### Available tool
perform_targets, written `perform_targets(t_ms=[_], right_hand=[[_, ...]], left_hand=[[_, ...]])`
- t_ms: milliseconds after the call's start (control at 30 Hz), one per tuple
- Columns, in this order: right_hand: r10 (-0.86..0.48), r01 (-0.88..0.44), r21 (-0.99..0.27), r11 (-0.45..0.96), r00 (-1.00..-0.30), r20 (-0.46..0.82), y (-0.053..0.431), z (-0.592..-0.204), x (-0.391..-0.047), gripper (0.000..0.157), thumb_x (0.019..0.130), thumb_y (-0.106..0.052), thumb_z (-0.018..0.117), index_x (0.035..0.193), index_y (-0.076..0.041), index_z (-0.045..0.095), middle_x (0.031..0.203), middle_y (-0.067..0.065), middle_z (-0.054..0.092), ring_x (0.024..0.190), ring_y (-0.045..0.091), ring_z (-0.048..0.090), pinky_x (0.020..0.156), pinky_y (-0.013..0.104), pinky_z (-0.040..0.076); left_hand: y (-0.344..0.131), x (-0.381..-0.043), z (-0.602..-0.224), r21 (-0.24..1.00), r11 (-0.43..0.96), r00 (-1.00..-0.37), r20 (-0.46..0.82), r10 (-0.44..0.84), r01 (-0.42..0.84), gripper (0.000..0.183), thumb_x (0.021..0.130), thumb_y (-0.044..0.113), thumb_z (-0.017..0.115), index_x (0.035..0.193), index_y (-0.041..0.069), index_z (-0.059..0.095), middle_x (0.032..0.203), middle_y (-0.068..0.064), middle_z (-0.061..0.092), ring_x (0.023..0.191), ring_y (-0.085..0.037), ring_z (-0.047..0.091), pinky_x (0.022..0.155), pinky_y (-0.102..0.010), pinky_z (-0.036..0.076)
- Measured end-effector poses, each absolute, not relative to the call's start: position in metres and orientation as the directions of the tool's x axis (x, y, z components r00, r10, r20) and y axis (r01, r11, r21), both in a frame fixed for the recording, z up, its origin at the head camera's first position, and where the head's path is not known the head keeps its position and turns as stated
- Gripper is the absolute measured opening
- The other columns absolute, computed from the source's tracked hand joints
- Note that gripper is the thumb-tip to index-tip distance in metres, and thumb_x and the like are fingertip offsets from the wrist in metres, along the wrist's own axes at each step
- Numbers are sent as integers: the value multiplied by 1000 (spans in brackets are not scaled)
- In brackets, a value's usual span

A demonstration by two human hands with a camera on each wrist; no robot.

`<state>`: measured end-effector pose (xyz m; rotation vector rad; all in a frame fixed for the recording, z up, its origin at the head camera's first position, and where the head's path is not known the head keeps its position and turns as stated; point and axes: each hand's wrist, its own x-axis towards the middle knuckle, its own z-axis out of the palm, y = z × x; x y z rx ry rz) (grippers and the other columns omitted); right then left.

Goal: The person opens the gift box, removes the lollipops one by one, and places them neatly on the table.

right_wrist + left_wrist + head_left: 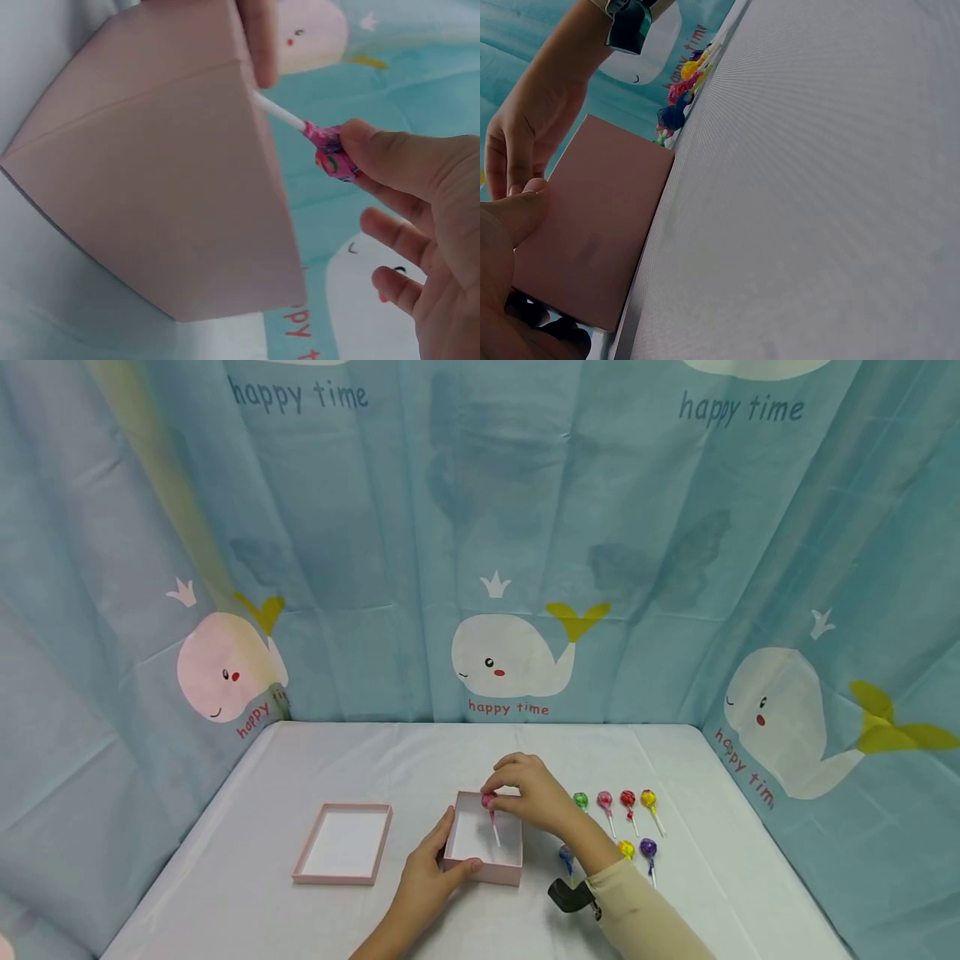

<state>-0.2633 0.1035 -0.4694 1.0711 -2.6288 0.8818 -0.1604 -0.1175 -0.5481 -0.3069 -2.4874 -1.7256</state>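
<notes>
Pinched by its wrapped head between thumb and fingers of my right hand [538, 793] is a pink lollipop [488, 801]. Its white stick points down into an open pink box [498, 872] with a white inside. In the right wrist view the lollipop [330, 152] is beside the box's rim, its stick end hidden behind the wall. My left hand [425, 878] grips the box at its left side, thumb over the front edge and fingers along the left wall. The left wrist view shows that thumb on the outer wall of the box [592, 232].
A shallow pink lid [333, 880] lies on the white table [225, 860] to the left. Several lollipops lie in two rows at the right, among them a green one [581, 799], a red one [627, 798] and a purple one [648, 848]. A whale-print curtain [375, 652] surrounds the table.
</notes>
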Motion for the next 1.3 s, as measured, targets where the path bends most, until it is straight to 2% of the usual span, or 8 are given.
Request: perform_targets(t_ms=[200,400,567,667,833,1067,1300], right_hand=[[-526,-666,-519,536,-744,412,119,-457,-261,18,86,-26,84,104,-30,80,105,-20,72,121,13,58,106,50,48],[-477,-662,-557,502,-749,460,141,-441,-253,22,85,-22,85,106,-27,81,106,-19,73,121,15,59,103,51,52],[-438,-640,-586,497,-768,468,161,-430,-244,22,85,-20,85,106,-22,81,107,-18,74,123,17,59,105,53,52],[-414,-620,-596,511,-784,462,174,-426,-239,23,85,-21,85,107,-24,81,109,-20,73,124,14,58,105,50,53],[-393,-621,-582,525,-784,481,197,-424,-231,24,87,-23,83,108,-32,79,111,-19,72,123,14,58,103,37,54],[-343,-605,-589,536,-793,503,232,-425,-218,23,88,-19,82,110,-24,79,116,-9,73,122,15,56,102,11,44],[-298,-602,-581,548,-789,536,267,-428,-204,30,85,-8,84,111,-23,79,120,-4,70,120,6,55,99,3,41]], left_hand=[[-118,-162,-549,898,373,-972,211,102,234,100,82,38,85,160,4,33,164,-16,33,150,-36,34,118,-50,34],[-118,-162,-549,910,356,-977,190,100,214,100,81,34,86,160,6,31,164,-13,32,151,-33,32,120,-49,32],[-118,-161,-550,917,352,-982,160,102,186,103,81,39,85,162,9,29,166,-12,29,153,-31,29,122,-45,29],[-119,-161,-550,917,352,-981,160,111,189,104,81,42,84,162,7,27,166,-14,27,153,-33,28,121,-46,29],[-118,-161,-551,912,356,-978,175,113,204,104,82,43,83,161,5,27,165,-19,28,151,-37,29,120,-48,30],[-117,-161,-553,918,351,-982,160,100,185,104,81,40,85,161,5,28,166,-16,27,152,-34,29,120,-46,30],[-115,-161,-552,915,355,-981,169,99,194,103,82,41,84,161,6,29,166,-17,28,152,-35,29,120,-47,29]])
